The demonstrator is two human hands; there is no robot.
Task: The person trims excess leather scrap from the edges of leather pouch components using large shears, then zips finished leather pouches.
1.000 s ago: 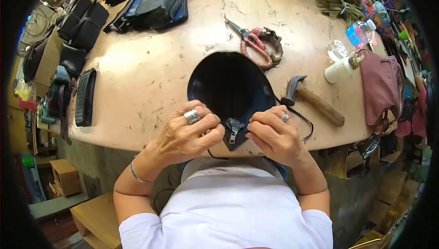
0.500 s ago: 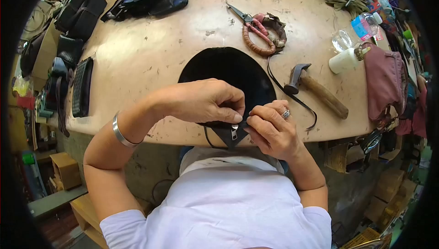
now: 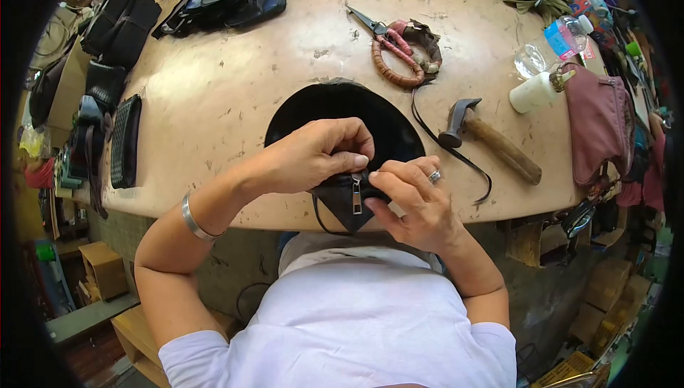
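A black piece with a rounded far edge [image 3: 388, 121] lies on the table at its near edge, narrowing to a point toward my body. A silver zipper pull [image 3: 357, 197] hangs on it near that point. My left hand [image 3: 324, 151] pinches the black piece with thumb and index finger just above the pull. Close on its right, my right hand [image 3: 413, 199], with a ring, has its fingers closed on the same piece. The exact fold between the fingertips is hidden. A thin black cord curves beside the right hand.
A hammer [image 3: 491, 138] lies right of the black piece, and scissors [image 3: 392, 46] beyond it. A white bottle [image 3: 534, 93], a clear bottle [image 3: 552, 46] and a maroon pouch [image 3: 600, 124] stand or lie at the right. Black pouches [image 3: 127, 138] are at the left.
Both hands have shifted slightly left and away from my body with the black piece. The zipper pull now shows more fully and hangs straighter.
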